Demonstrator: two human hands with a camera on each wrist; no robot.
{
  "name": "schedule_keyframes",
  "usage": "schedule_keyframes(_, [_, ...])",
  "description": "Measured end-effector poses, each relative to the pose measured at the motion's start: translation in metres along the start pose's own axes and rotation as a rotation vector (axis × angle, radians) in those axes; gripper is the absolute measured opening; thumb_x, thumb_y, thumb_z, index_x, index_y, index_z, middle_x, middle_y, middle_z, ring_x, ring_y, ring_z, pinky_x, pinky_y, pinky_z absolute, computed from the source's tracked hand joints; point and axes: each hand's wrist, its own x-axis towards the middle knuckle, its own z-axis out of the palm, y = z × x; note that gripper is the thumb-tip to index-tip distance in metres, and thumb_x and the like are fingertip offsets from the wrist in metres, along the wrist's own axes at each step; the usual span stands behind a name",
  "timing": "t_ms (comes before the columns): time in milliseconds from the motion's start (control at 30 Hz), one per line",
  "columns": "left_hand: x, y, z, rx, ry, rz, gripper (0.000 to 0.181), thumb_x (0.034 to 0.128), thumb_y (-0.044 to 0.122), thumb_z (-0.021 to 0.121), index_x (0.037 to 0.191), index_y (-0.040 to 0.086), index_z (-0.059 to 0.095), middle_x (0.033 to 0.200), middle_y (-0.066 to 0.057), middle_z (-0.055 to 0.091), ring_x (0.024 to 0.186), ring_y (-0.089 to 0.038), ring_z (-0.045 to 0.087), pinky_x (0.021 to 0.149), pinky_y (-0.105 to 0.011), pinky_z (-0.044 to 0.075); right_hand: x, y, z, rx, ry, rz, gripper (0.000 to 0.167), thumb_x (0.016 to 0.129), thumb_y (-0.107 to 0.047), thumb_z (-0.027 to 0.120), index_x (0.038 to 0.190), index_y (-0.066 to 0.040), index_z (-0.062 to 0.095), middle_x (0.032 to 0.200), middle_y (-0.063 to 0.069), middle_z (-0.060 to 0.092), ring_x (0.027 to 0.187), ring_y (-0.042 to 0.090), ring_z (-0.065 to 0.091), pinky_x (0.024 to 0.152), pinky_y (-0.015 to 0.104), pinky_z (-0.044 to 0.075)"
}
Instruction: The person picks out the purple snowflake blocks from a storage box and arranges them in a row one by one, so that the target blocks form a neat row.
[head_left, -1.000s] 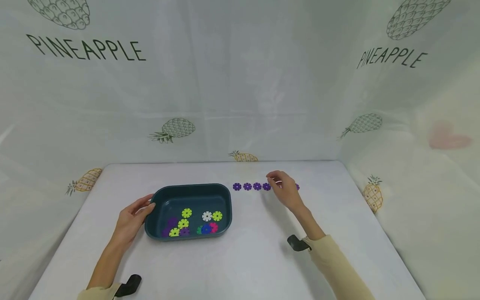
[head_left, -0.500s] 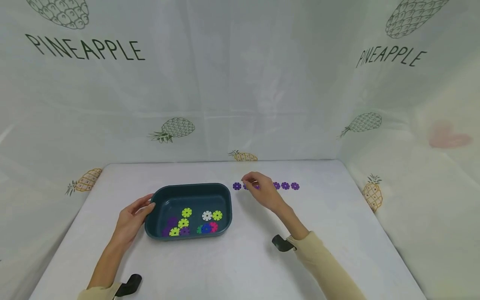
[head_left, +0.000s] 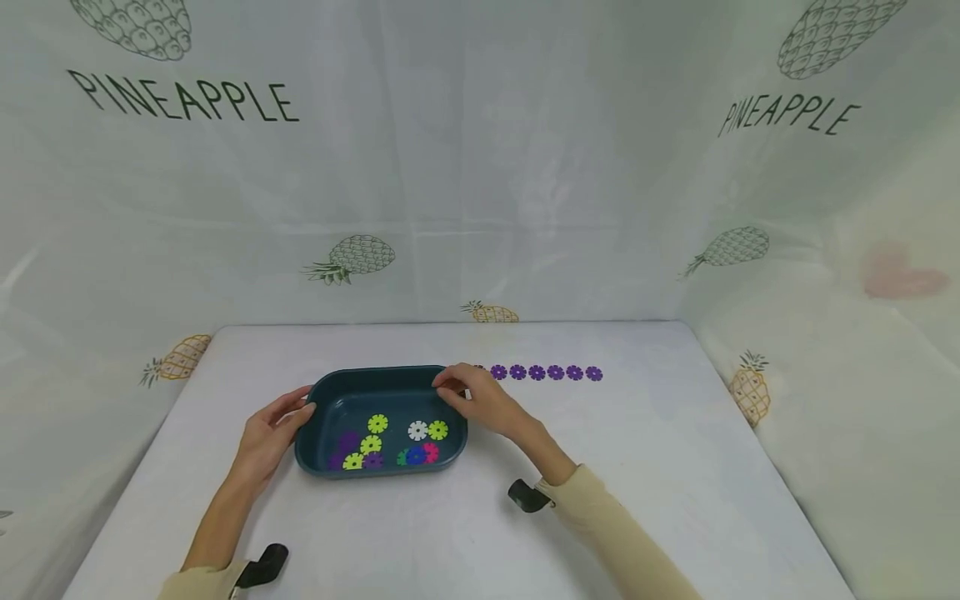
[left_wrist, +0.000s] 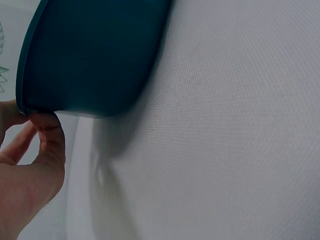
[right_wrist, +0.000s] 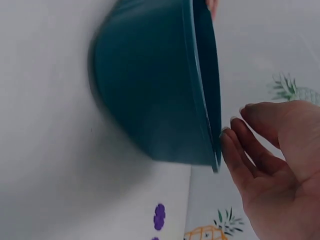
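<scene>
Near the centre of the frame, my right hand [head_left: 482, 400] has come left from the row of flat purple flower-shaped discs [head_left: 537, 372] to the right rim of the dark teal plastic basin [head_left: 375, 385], fingers loosely bent around nothing, so the mixed-colour flower discs [head_left: 371, 444] inside seem within reach. At centre-left my left hand [head_left: 266, 437] pinches the rim. My right hand partly covers the row's leftmost disc; purple ones inside blur together.

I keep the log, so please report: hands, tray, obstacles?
Left hand grips tray. Right hand near its right end, nothing visibly held. Discs inside; purple row outside. No obstacle seen.
</scene>
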Motion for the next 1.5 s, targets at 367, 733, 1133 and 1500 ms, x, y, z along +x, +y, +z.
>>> schedule_keyframes(367, [0.0,-0.001,0.0,-0.006,-0.008,0.002,0.06,0.1043,0.035,0.062,0.153,0.005,0.046,0.133,-0.009,0.049,0.1,0.003,0.057,0.083,-0.012,0.051,0.013,-0.011,0.039,0.021,-0.144,-0.03,0.022,0.102,-0.006,0.063,0.122,0.004,0.065,0.114,0.012,0.067,0.101,0.018,0.065,0.091,0.022,0.053])
schedule_keyframes(733, [0.001,0.0,0.002,-0.011,0.001,0.015,0.062,0.1025,0.041,0.064,0.151,0.004,0.049,0.132,-0.009,0.051,0.1,0.003,0.058,0.084,-0.012,0.051,0.02,-0.017,0.072,0.037,-0.276,-0.02,0.026,0.1,-0.003,0.066,0.126,0.001,0.065,0.121,0.012,0.068,0.109,0.013,0.066,0.094,0.017,0.05])
schedule_keyframes(1133, [0.002,-0.002,0.0,-0.023,-0.003,0.002,0.061,0.1039,0.036,0.063,0.154,0.005,0.046,0.134,-0.01,0.049,0.099,0.002,0.057,0.084,-0.012,0.051,0.029,-0.028,0.091,0.02,-0.381,-0.012,0.026,0.096,-0.003,0.071,0.122,0.001,0.07,0.115,0.011,0.072,0.092,0.005,0.065,0.082,0.01,0.05])
schedule_keyframes(1500, [0.002,-0.004,0.001,-0.025,-0.006,0.001,0.06,0.1045,0.035,0.062,0.154,0.006,0.045,0.138,-0.011,0.047,0.1,0.003,0.056,0.084,-0.012,0.051,0.036,-0.021,0.098,-0.015,-0.428,0.008,0.023,0.09,-0.004,0.078,0.113,-0.001,0.074,0.103,0.006,0.072,0.08,-0.001,0.058,0.074,0.009,0.048])
